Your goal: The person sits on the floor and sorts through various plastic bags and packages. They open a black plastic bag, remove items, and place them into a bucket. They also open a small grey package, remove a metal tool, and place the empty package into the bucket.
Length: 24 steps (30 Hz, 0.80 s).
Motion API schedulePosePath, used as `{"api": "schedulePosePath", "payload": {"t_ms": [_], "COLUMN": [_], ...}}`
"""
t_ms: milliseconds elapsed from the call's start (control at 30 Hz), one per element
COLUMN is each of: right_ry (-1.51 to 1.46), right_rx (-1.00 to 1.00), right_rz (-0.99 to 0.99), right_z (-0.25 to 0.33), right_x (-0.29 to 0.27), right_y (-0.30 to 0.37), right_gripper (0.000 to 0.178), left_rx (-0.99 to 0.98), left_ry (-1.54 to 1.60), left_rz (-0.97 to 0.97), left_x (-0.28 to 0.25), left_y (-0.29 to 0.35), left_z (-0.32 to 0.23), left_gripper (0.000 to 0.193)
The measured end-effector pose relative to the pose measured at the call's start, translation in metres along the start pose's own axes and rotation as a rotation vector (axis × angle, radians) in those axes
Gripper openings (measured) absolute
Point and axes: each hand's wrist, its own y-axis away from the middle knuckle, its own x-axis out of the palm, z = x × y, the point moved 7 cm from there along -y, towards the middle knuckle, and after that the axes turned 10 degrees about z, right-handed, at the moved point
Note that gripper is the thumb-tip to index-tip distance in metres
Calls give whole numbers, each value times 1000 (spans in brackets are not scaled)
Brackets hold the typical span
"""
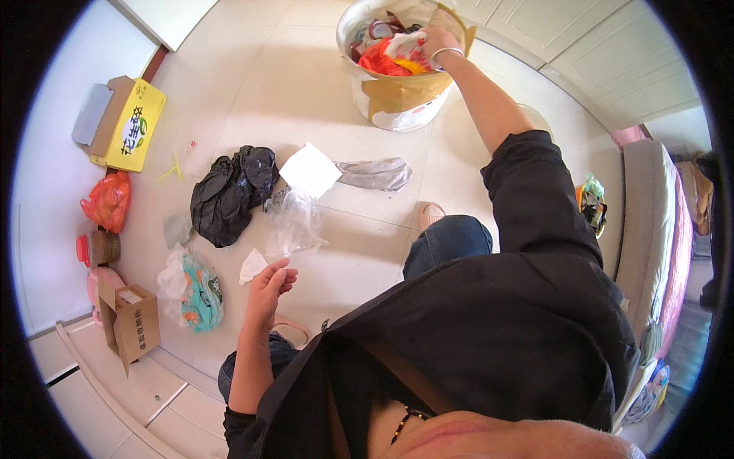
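Note:
My right hand (439, 43), with a bracelet at the wrist, reaches into a large round white bin (409, 120) at the top. Its fingers, partly hidden, close on a white and red plastic bag (405, 47) among crumpled wrappers. My left hand (272, 291) is held over the floor, loosely curled with its fingers apart and nothing in it. Closest to it are a scrap of white paper (252, 266) and a clear plastic bag (294, 228). Beyond lie a black plastic bag (233, 195), a white sheet (310, 170) and a flattened grey bag (378, 174).
Along the left wall stand a yellow carton (138, 126), a red plastic bag (108, 200), a red-lidded jar (99, 249) and an open brown box (138, 325). A teal patterned bag (201, 297) lies beside them. A bed-like padded edge (646, 222) runs along the right.

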Motion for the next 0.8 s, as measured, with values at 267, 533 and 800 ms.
{"api": "schedulePosePath", "payload": {"t_ms": [267, 533, 800], "right_ry": [376, 383, -456], "right_rx": [-219, -179, -75], "right_rz": [569, 543, 862], "right_z": [55, 90, 45], "right_x": [88, 151, 126], "right_y": [-44, -66, -44], "right_gripper": [31, 31, 33], "left_rx": [-55, -40, 25], "left_ry": [-59, -182, -118], "left_rz": [25, 50, 74], "left_x": [-1, 1, -4], "left_y": [-21, -25, -13], "left_z": [-2, -10, -22], "left_gripper": [35, 37, 38]}}
